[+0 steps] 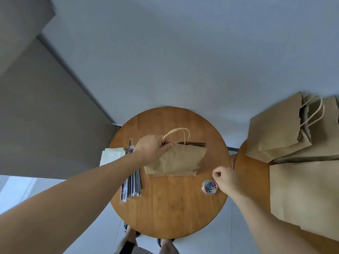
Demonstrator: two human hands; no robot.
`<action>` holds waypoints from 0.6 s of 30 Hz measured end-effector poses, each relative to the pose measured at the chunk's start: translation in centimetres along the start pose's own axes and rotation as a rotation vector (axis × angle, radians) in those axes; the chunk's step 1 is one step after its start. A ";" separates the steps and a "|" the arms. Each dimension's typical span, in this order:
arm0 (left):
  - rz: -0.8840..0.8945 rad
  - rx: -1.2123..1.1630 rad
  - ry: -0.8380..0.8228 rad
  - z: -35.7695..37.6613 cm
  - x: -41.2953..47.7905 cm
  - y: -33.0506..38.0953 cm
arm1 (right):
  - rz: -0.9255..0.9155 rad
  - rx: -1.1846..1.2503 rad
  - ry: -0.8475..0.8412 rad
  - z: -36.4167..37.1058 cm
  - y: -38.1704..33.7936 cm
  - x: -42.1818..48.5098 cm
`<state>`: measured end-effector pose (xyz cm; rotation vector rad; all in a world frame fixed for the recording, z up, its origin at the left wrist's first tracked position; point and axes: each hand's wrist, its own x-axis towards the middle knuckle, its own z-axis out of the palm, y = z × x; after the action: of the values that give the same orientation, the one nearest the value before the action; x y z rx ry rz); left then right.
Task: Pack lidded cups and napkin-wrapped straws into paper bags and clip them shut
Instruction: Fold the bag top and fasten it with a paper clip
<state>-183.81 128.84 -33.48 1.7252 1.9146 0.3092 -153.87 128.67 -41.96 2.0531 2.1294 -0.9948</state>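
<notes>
Round table [165, 208]: left grip [152, 150] pinches bag [179, 162] rim; right grip [224, 178] fisted near clip dish [209, 186].

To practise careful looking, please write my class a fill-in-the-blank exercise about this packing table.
The left hand grips the paper bag at its ____ edge, near the handles.
The right hand is beside a tub of coloured paper ____.
The straws lie on a table that is ____ in shape.
Missing words: top; clips; round.
</notes>
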 end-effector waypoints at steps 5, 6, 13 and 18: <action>0.027 -0.025 0.071 0.5 0.1 -0.5 | 0.125 -0.222 -0.208 4.2 2.7 0.4; 0.024 -0.031 0.076 0.6 0.1 -0.5 | 0.137 -0.228 -0.210 4.7 2.7 0.5; -0.008 -0.009 0.005 1.1 0.2 -0.8 | 0.220 -0.253 -0.167 6.4 2.0 0.8; -0.006 0.026 -0.033 0.6 0.2 -0.4 | 0.215 -0.175 -0.146 6.9 2.6 0.3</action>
<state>-183.82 128.83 -34.19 1.7298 1.9083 0.2537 -154.31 125.67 -48.69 2.0056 1.8105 -0.8675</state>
